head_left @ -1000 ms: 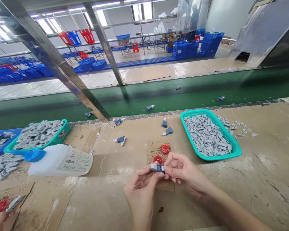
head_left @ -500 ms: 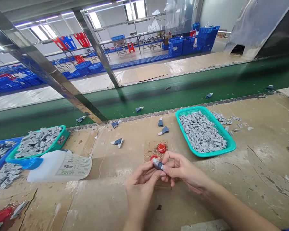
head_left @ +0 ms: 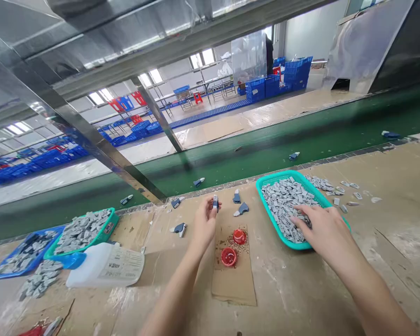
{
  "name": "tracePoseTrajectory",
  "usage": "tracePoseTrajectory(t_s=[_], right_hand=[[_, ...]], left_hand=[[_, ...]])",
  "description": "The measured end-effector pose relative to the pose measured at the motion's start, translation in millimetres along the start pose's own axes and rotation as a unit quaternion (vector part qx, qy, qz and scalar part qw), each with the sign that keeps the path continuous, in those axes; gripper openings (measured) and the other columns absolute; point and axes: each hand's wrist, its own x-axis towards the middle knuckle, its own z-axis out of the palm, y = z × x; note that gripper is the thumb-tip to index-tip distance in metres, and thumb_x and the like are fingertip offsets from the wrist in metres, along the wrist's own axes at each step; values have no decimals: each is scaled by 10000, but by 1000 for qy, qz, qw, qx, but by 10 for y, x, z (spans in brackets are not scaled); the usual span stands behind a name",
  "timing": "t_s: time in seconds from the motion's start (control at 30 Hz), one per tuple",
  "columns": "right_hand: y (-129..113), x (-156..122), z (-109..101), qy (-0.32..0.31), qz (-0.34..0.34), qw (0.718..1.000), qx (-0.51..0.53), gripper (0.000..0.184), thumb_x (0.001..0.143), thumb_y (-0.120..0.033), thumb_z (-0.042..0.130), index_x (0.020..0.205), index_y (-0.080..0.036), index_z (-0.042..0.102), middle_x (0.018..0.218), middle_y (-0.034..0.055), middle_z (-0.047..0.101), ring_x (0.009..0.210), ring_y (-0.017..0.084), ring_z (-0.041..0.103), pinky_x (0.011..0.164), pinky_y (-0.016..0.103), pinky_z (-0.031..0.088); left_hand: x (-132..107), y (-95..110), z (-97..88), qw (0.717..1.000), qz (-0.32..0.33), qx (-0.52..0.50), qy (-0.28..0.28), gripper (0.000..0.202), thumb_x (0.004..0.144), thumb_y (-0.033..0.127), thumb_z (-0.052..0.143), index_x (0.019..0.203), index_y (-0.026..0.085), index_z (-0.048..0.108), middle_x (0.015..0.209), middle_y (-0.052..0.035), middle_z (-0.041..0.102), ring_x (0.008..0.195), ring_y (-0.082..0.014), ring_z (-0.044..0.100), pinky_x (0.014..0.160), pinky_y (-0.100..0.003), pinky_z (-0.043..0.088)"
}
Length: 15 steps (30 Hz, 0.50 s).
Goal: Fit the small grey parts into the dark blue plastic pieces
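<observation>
Two hands are working above the bench (head_left: 399, 233): your left hand (head_left: 205, 223) is pinching a small blue-grey part (head_left: 215, 202) between thumb and fingertips, close to the far edge, with open room beside it. Your right hand (head_left: 322, 224) is resting half-open on grey parts (head_left: 283, 205) in the teal basket (head_left: 278, 179), and you are hiding whatever its fingers may hold.

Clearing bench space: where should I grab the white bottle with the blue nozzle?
Grip the white bottle around its wide body, from above: it lies on its side, and the body is thickest; the narrow blue nozzle looks a poorer hold.
</observation>
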Motion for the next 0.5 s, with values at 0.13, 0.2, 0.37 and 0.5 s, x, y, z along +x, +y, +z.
tracePoseTrajectory(t_s=[0.13,0.2,0.37,0.5], right_hand=[[105,28,94,-56,-12,997,-45,199,810,-293,597,940,-201,716,888,93,680,797,290,587,733,387,416],[81,28,116,-65,-10,997,-31,144,803,-257,592,865,-213,714,844,73,681,780,273,586,702,359,412],[124,-3,209,-41,-24,999,5,193,817,-245,510,688,-228,653,720,46,655,685,245,559,628,334,379],[316,-53,387,10,-32,999,31,239,836,-339,472,706,-233,641,685,58,645,627,259,534,568,337,340]], left_hand=[[712,-231,18,992,35,122,-6,246,881,203,503,1115,145,549,1064,-91,623,992,-208,593,918,-449,443],[994,-335,56,983,49,174,-20,282,877,269,537,1132,152,554,1101,-87,603,1006,-218,579,906,-469,444],[1345,-548,-5,960,53,274,-21,343,875,300,545,1192,172,532,1226,-100,539,1102,-243,528,930,-487,427],[1368,-713,-313,937,-3,346,43,380,869,304,552,1221,171,507,1297,-112,480,1152,-269,487,945,-514,406]])
